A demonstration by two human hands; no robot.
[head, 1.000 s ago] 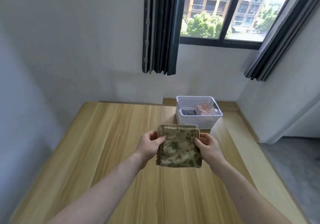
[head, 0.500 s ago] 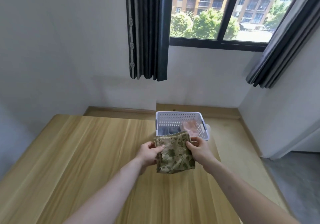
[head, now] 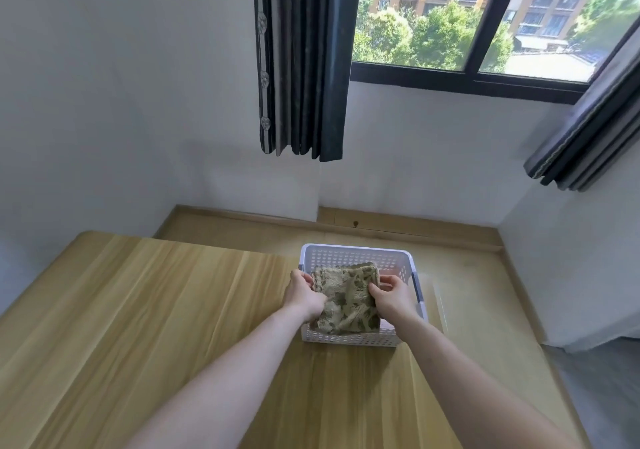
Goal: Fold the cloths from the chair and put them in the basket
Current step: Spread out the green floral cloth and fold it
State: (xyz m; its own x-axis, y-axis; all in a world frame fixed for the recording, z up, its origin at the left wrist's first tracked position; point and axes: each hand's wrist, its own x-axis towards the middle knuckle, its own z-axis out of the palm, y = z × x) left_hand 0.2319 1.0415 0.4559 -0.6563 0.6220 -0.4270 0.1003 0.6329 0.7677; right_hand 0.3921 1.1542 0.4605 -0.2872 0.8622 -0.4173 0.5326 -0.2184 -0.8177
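A folded olive-green cloth with a leaf pattern (head: pixel 348 301) sits inside the white perforated basket (head: pixel 349 339), which stands on the wooden table's far right part. My left hand (head: pixel 304 294) grips the cloth's left edge and my right hand (head: pixel 393 296) grips its right edge, both reaching down into the basket. The cloth hides whatever else lies in the basket. The chair is out of view.
The light wooden table (head: pixel 156 327) stretches to the left and toward me. A wooden ledge (head: pixel 398 230) runs along the white wall behind the basket. Dark curtains (head: pixel 301 60) hang beside the window. Grey floor (head: pixel 602 389) lies at the right.
Both hands have carried the folded cloth forward from above the table into the basket. The view has tilted and moved closer to the basket.
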